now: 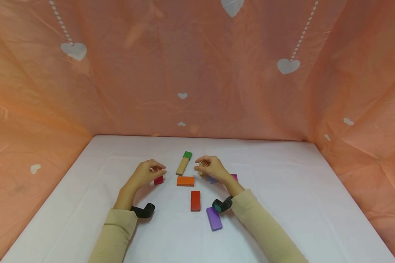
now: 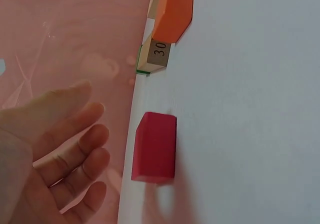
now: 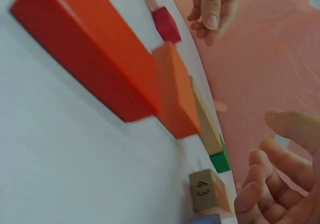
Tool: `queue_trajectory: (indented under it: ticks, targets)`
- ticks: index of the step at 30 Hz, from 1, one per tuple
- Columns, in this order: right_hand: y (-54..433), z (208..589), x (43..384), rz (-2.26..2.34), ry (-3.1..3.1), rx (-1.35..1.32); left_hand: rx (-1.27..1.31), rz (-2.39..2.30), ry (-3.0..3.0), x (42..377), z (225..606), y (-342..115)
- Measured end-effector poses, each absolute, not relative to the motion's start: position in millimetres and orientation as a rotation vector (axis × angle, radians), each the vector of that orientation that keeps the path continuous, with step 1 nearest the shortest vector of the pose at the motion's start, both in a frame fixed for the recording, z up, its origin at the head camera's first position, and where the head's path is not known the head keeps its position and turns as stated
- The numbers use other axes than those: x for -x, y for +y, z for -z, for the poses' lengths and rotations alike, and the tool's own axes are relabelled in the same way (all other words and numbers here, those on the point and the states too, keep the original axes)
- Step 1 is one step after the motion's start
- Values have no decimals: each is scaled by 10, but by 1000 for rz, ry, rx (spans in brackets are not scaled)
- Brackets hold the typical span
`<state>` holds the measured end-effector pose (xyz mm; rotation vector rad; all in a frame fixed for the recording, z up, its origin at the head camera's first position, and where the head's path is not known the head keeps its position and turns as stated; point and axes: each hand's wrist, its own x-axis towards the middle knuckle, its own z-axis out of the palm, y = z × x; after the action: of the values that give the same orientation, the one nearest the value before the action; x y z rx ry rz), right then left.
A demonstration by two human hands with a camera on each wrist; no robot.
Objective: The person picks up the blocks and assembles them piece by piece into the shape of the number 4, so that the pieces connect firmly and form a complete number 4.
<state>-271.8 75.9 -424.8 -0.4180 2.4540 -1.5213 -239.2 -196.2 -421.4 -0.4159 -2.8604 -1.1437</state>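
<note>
My left hand (image 1: pixel 147 171) hovers above a crimson block (image 1: pixel 158 180), its fingers loosely bent and nothing in them. In the left wrist view that block (image 2: pixel 156 146) lies apart from the fingertips. Across from it, my right hand (image 1: pixel 213 168) hangs relaxed over a small wooden block (image 1: pixel 200 174), which it partly hides. The right wrist view shows this block (image 3: pixel 202 190) marked 43, beside the curled-in but empty fingers. Between the hands, a wooden block (image 1: pixel 182 167) stretches back to a green piece (image 1: pixel 187 156); its near end reads 30.
An orange block (image 1: pixel 185 181) lies crosswise in front of the wooden one. Nearer are a red block (image 1: pixel 195 201) and a purple block (image 1: pixel 214 219), the latter by the right wrist camera (image 1: pixel 222 205). Blue (image 1: pixel 213 180) and magenta (image 1: pixel 234 177) blocks are partly hidden by the right hand and wrist.
</note>
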Motion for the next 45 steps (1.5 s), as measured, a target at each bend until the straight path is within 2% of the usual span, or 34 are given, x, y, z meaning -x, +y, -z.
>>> queue_trajectory:
  ticks: [8,28,45]
  targets:
    - [769,4287,2604,1476,2453,477,437,1203,-2818,2359,4311,-2089]
    - [775,4329,2504,1366,2394,484,292,1325,-2935,2298,4312,-2278]
    - [705,4291,2466,1325,2368,367,340,1325,-2950,2279,4323,-2274]
